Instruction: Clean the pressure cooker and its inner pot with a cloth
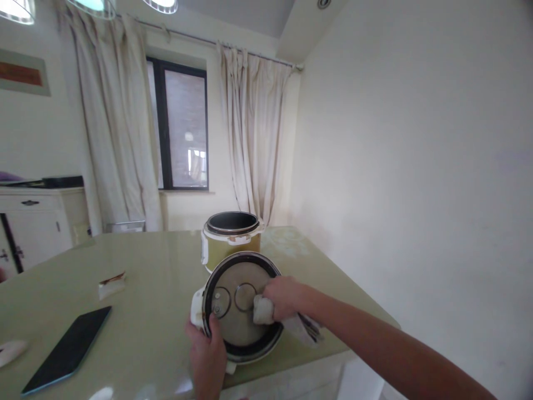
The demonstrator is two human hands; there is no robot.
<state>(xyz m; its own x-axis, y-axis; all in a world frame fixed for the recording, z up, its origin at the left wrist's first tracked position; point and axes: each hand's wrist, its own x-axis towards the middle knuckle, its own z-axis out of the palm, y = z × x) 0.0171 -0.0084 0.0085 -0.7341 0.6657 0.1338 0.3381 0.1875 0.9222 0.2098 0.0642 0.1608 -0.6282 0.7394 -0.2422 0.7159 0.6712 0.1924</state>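
A round cooker lid (237, 328) stands tilted on its edge on the pale green table, its metal inner side facing me. My left hand (207, 355) grips the lid's lower left rim, thumb on the inner face. My right hand (280, 297) is closed on a white cloth (264, 310) and presses it against the right part of the lid's inner plate. Behind the lid sits the yellow-green cooker body (231, 239), with its dark inner pot showing at the top.
A dark tablet (69, 349) lies flat at the table's left front. A small white packet (111, 285) lies beyond it, and a white object (11, 351) at the far left edge. A white cabinet (37, 222) stands at the left wall. The table edge (291, 372) is close to me.
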